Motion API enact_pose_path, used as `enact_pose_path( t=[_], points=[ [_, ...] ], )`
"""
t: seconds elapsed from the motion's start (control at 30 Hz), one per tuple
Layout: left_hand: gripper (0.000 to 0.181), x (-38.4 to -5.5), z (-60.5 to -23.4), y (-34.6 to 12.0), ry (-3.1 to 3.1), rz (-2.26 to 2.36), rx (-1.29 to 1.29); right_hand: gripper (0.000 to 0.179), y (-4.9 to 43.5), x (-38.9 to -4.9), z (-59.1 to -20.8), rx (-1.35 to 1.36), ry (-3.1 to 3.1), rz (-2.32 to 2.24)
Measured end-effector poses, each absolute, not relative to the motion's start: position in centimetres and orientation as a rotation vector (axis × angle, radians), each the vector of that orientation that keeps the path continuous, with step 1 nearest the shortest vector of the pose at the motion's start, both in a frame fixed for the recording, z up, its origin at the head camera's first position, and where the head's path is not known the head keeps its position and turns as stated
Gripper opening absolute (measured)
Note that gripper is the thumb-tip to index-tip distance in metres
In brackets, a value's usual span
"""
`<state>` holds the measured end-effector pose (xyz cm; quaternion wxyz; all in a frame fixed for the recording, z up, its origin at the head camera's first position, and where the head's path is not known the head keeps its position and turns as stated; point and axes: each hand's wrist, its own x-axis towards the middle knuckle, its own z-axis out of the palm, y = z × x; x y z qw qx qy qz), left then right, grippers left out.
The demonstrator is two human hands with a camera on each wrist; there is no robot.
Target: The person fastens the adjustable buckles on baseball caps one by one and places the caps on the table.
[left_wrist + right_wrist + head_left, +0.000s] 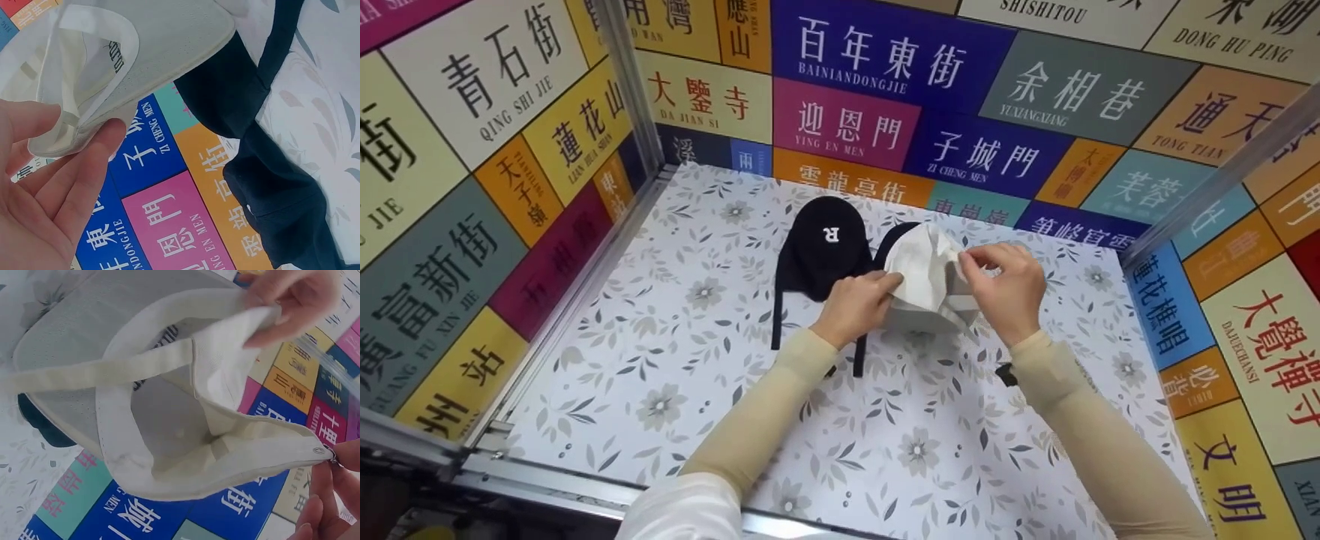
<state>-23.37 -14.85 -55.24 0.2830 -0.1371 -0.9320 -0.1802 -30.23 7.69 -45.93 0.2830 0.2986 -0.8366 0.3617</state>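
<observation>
A white cap (919,270) is held up above the patterned surface, its inside and sweatband (118,422) showing in the right wrist view. My left hand (855,304) pinches one edge of the cap between thumb and fingers, as the left wrist view (50,202) also shows. At the other side, my right hand (1009,289) pinches a back end of the cap, where a small metal buckle (329,453) sits at the fingertips. A loose strap (73,374) crosses the cap's opening.
Left of the white cap lies a black cap (825,247) with a white letter R and long dark straps. Another dark cap (892,240) is partly hidden behind the white one. A small dark item (1006,374) lies by my right forearm. Sign-covered walls (847,124) enclose the surface.
</observation>
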Motion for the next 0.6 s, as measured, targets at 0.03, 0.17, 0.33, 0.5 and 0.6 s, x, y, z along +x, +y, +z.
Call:
enact_pose_path(
  t=[0.03,0.17,0.33,0.5,0.6],
  points=[
    [0.018,-23.4,-55.2,-14.9,-2.5,-0.482,-0.36,0.013,7.9,-30.4,-45.6,0.777,-2.253,0.997],
    [0.018,-23.4,-55.3,-14.9,-2.516,-0.474,-0.335,0.013,8.9,-31.0,-45.1,0.702,-2.296,1.133],
    [0.022,-23.4,-55.7,-14.8,-2.507,-0.477,-0.283,0.015,10.0,-31.5,-44.9,0.603,-2.366,1.338],
    [0.027,-23.4,-55.9,-14.8,-2.461,-0.467,-0.242,0.023,10.9,-32.2,-45.1,0.498,-2.394,1.627],
    [0.029,-23.4,-56.0,-14.8,-2.436,-0.467,-0.231,0.027,11.0,-32.3,-45.4,0.462,-2.372,1.763]
  ],
)
